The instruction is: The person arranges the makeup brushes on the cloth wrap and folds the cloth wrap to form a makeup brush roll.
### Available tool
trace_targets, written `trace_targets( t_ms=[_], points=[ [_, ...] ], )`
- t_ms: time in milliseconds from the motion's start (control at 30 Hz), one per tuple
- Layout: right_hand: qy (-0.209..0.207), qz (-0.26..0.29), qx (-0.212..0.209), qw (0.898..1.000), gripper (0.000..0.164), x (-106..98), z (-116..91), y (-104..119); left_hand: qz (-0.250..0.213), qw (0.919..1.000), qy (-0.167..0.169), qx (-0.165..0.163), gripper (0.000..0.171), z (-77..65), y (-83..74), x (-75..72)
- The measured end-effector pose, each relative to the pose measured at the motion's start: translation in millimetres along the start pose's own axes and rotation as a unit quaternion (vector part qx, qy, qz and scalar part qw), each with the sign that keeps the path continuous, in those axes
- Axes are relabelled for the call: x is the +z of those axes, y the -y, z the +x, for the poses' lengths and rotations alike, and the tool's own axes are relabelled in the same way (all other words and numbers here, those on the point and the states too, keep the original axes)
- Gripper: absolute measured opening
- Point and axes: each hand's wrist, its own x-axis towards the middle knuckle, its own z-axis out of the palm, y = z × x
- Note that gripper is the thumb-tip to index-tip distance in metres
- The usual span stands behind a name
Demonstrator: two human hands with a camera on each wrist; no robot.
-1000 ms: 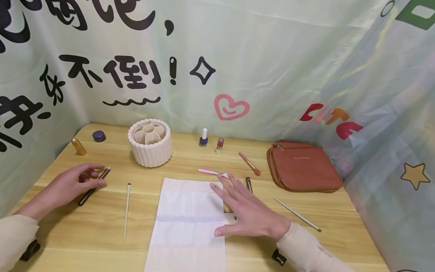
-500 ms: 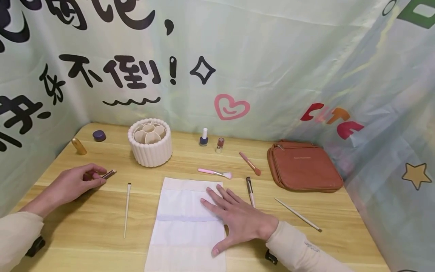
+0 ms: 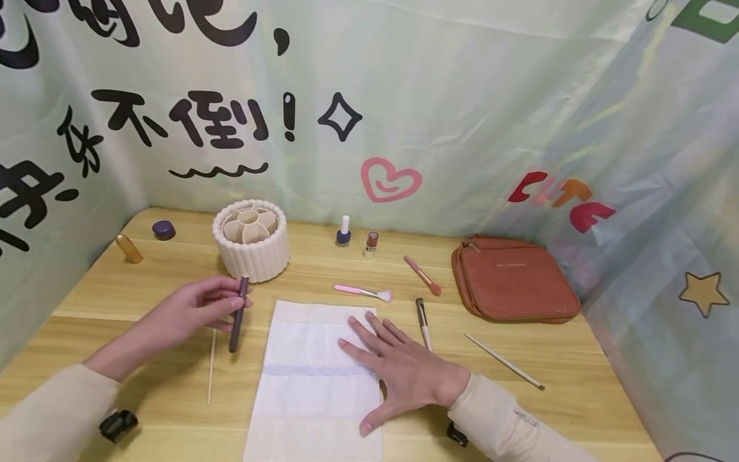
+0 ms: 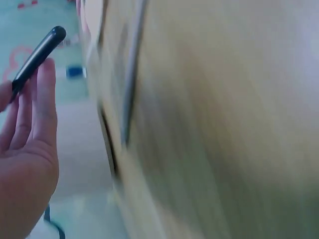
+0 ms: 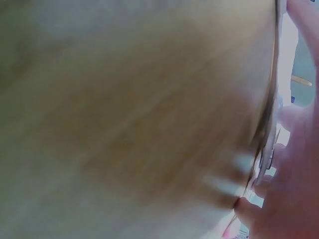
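My left hand (image 3: 199, 307) pinches a dark pen-shaped stick (image 3: 238, 317) between thumb and fingers, raised above the table. In the left wrist view the stick (image 4: 40, 56) shows a glossy, rounded end; its other end is hidden by the thumb. Below that hand lies a thin pale makeup brush (image 3: 211, 372), partly covered by it. A white cloth (image 3: 314, 391) with a lavender band lies flat in the middle. My right hand (image 3: 404, 369) rests on its right edge with fingers spread; in the right wrist view its fingertips touch that edge.
A white ribbed holder (image 3: 252, 253) with petal-shaped compartments stands behind the left hand. A pink-handled brush (image 3: 352, 290), several other makeup brushes, a nail polish bottle (image 3: 343, 234) and a lipstick (image 3: 371, 245) are beyond the cloth. A brown zip case (image 3: 519, 282) lies at right.
My left hand has picked the dark stick up from the table and carried it right, toward the cloth. My right hand has come down and left a little onto the cloth's edge.
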Motion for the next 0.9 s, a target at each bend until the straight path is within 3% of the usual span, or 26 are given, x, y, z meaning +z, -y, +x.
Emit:
trace_targets(
  t_ms=[167, 300, 433, 733, 900],
  points=[
    [-0.002, -0.005, -0.003, 1.0, 0.129, -0.1, 0.5, 0.5, -0.055, 0.9985, -0.006, 0.0, 0.047, 15.5, -3.4, 27.0],
    [-0.004, -0.008, -0.004, 1.0, 0.129, 0.0, 0.3, 0.3, -0.069, 0.9975, -0.018, 0.002, 0.047, 26.3, -2.0, 40.5],
    [-0.004, -0.011, -0.003, 1.0, 0.129, 0.3, 0.5, 0.0, -0.081, 0.9967, -0.002, -0.007, 0.043, 32.2, 0.6, 50.7],
    [0.001, -0.022, 0.003, 1.0, 0.13, 0.0, 1.6, 0.6, -0.052, 0.9968, 0.054, -0.028, 0.064, 30.3, 8.3, 56.4],
    [0.003, -0.022, 0.006, 1.0, 0.13, 0.1, 2.0, 1.2, -0.007, 0.9959, 0.084, -0.034, 0.06, 27.7, 9.1, 56.1]
  ],
)
